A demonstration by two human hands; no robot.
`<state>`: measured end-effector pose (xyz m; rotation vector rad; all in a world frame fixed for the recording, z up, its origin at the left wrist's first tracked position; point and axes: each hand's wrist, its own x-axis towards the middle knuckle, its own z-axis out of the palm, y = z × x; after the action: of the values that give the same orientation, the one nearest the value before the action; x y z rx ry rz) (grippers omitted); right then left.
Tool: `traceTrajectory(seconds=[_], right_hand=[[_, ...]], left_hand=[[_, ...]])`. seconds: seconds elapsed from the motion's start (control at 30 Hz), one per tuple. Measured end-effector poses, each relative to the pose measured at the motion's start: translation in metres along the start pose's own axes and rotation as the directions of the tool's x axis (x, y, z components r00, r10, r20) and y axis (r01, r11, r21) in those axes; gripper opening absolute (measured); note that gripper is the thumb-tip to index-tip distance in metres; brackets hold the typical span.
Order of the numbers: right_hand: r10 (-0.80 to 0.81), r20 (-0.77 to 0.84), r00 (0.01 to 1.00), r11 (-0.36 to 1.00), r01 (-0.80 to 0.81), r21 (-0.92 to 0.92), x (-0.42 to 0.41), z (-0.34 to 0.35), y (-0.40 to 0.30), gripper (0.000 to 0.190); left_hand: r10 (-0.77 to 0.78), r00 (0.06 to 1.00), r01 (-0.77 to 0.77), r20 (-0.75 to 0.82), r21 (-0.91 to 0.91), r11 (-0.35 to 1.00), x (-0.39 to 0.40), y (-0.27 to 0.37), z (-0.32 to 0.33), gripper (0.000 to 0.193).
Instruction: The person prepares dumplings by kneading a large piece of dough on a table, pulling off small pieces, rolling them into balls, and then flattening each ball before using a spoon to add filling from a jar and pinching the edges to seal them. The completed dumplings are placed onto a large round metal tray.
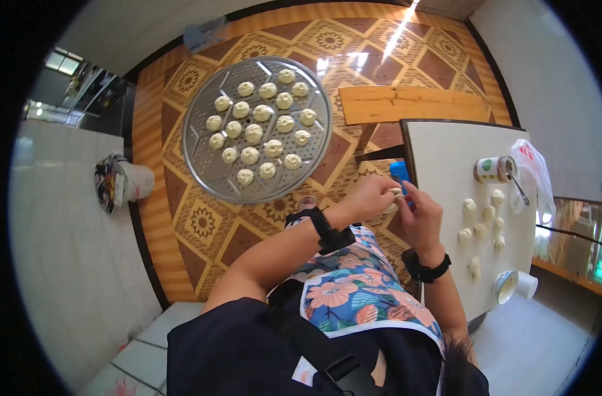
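My left hand (367,200) and my right hand (423,215) meet in front of my apron, left of the white table (439,163). Between them is a small piece of pale dough (393,209), partly hidden by my fingers. The fingers of both hands pinch its top edge. Ahead and to the left, a round perforated metal steamer tray (197,163) bears many pleated buns (254,132), spaced apart. Several small lumps of dough (480,229) lie on the table to my right.
An open jar (489,169) with a spoon (521,192) stands by a plastic bag (533,168) on the table. A bowl (506,288) and white cup (527,286) sit at its near edge. A wooden bench (414,105) stands beyond; a bin (137,182) is by the left wall.
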<state>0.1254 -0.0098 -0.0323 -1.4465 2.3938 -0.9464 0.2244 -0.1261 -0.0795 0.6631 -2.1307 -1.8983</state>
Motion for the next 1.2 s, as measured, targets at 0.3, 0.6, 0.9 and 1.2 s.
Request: traceTrajectory(seconds=[0.3, 0.6, 0.9, 1.2], right_hand=[[-0.362, 0.144, 0.921, 0.913, 0.382, -0.147, 0.005, 0.004, 0.001, 0.014], [-0.243, 0.146, 0.959, 0.944, 0.268, -0.194, 0.015, 0.004, -0.021, 0.021], [-0.111, -0.076, 0.991, 0.991, 0.116, 0.07, 0.026, 0.024, -0.028, 0.013], [0.265, 0.075, 0.961, 0.838, -0.268, 0.475, 0.034, 0.046, -0.055, 0.012]], left_hand=[[-0.03, 0.999, 0.025, 0.04, 0.108, 0.994, -0.001, -0.011, -0.009, 0.026], [-0.032, 0.945, 0.036, 0.326, -0.007, 0.999, 0.012, -0.012, -0.041, 0.043], [-0.2, 0.947, 0.305, 0.249, -0.517, 0.8, -0.005, 0.005, -0.069, 0.044], [-0.141, 0.943, 0.334, 0.303, -0.86, 0.385, -0.026, -0.025, -0.069, 0.05]])
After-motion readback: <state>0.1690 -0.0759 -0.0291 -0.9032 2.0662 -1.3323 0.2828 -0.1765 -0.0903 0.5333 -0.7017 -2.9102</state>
